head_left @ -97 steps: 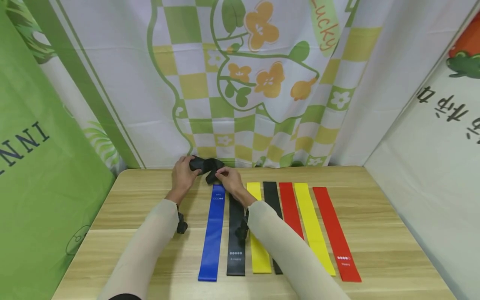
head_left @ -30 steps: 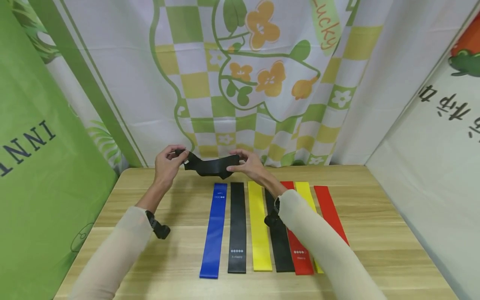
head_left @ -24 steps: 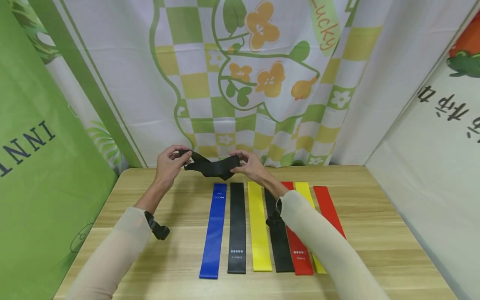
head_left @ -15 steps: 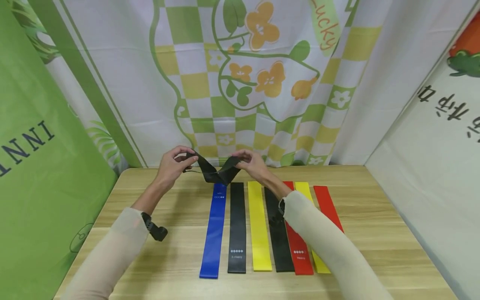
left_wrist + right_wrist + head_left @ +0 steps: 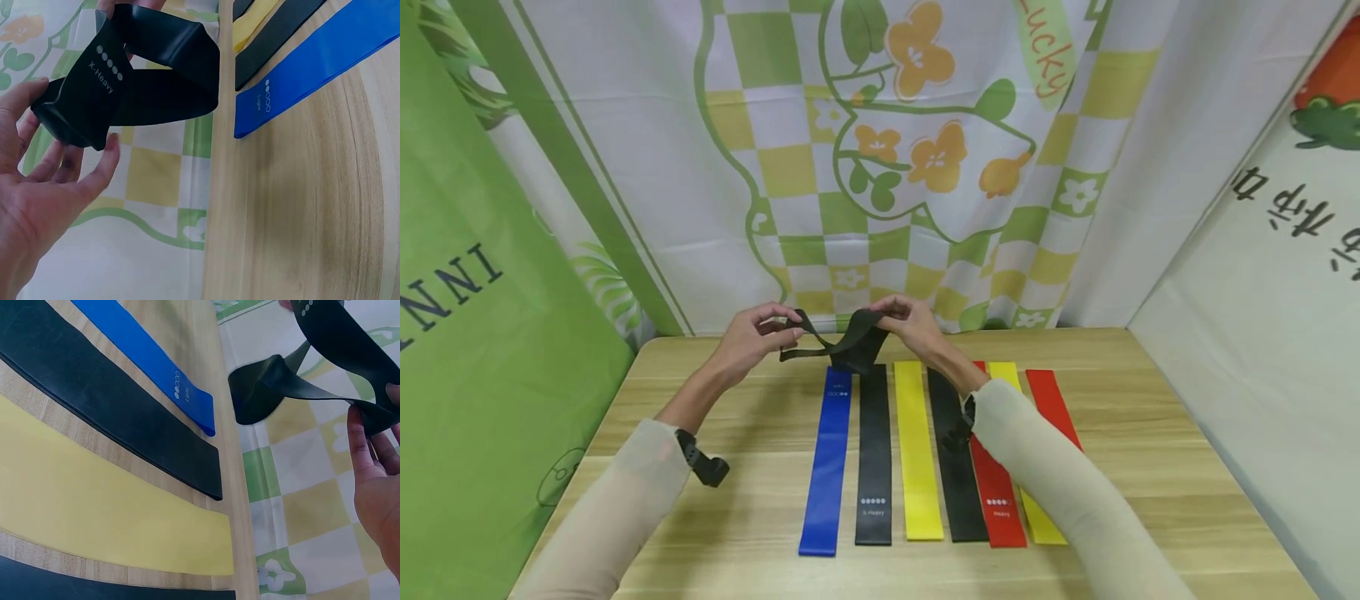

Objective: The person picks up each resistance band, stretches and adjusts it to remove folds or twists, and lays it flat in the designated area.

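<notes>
A black loop resistance band (image 5: 859,340), marked X-Heavy in the left wrist view, is held twisted above the table's far edge. My left hand (image 5: 751,340) holds one end of it between thumb and fingers. Its other end is pinched by my right hand (image 5: 913,329). Between the hands the band sags into a loose, open loop, hanging over the far ends of a blue band (image 5: 826,467) marked Light and a flat black band (image 5: 874,458). The right wrist view shows my right fingers (image 5: 361,440) under the band's edge.
On the wooden table (image 5: 722,517) lie more flat bands in a row: a yellow band (image 5: 919,458), a second black band (image 5: 958,492), a red band (image 5: 1000,508), another yellow band (image 5: 1041,525) and another red band (image 5: 1051,400). My right sleeve partly covers them. A patterned curtain (image 5: 880,167) hangs behind.
The held band has been lifted off the table's far edge and spread between both hands. In the last second my hands drew closer together, and its middle sagged and twisted.
</notes>
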{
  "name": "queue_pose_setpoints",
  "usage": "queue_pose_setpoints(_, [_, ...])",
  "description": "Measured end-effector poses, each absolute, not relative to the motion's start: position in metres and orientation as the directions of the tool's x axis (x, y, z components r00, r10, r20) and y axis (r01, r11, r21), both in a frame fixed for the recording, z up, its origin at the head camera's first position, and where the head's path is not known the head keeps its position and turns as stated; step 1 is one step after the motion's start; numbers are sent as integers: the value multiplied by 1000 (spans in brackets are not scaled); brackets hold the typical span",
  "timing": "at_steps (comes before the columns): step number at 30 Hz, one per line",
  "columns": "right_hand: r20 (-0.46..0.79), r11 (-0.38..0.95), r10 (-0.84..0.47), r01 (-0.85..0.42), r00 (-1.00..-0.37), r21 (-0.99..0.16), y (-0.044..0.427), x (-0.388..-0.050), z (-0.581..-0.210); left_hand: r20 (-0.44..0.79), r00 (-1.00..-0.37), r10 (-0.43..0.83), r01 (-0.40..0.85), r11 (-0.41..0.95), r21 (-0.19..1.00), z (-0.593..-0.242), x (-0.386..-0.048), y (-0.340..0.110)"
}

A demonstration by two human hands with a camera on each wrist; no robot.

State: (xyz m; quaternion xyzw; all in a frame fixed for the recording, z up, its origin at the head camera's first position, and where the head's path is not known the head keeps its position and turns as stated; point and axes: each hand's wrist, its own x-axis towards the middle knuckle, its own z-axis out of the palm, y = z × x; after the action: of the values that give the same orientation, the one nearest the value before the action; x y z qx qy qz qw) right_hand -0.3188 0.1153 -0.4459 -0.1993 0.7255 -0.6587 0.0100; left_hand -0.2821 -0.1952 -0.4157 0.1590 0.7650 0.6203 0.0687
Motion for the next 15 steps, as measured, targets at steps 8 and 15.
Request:
queue_pose_setpoints(8, [244,43,-292,-267,-925,-963,117,-318,-441,44,-924,381,123,185,975,-417,-282,-195])
queue_pose_setpoints(15, [246,49,-293,-271,-924,-961,117,-317,-439,13,-896,444,110,193,975,-418,-281,-194])
